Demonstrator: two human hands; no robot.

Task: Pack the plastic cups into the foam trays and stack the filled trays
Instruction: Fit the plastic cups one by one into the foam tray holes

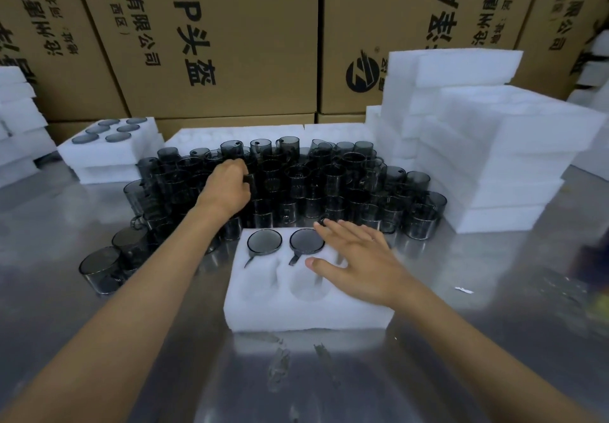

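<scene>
A white foam tray [263,310] lies on the steel table in front of me. Two smoky grey plastic cups [264,241] sit upside down in its far pockets; the near pockets are hollow. My right hand [356,261] lies flat over the tray's far right corner with straight fingers, hiding the pocket there. Behind the tray stands a crowd of several loose grey cups [329,185]. My left hand [229,185] reaches into that crowd, fingers curled round the handle of one cup.
A filled foam tray [99,155] sits on another tray at the back left. Tall stacks of foam trays [494,159] stand at the right. Cardboard boxes [230,43] wall off the back. Bare steel table [296,373] lies near me.
</scene>
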